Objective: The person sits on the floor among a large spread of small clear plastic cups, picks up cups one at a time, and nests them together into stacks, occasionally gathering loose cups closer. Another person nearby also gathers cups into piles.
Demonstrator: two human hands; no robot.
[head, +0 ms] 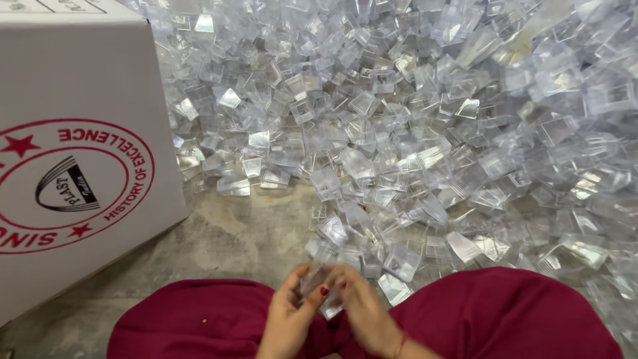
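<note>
Low in the middle of the view, my left hand (290, 312) and my right hand (362, 309) meet over my lap. Together they grip a small clear plastic cup (316, 278), or a short stack of such cups; blur hides which. My thumbs press on it from both sides. Just beyond my fingers begins a huge heap of clear square plastic cups (412, 126), spread over the floor and rising toward the far right. My legs in dark red cloth (505, 312) fill the bottom edge.
A big white cardboard box (73, 153) with a round red and black printed stamp stands at the left on the bare concrete floor (232, 239). The cup heap reaches the box's far corner.
</note>
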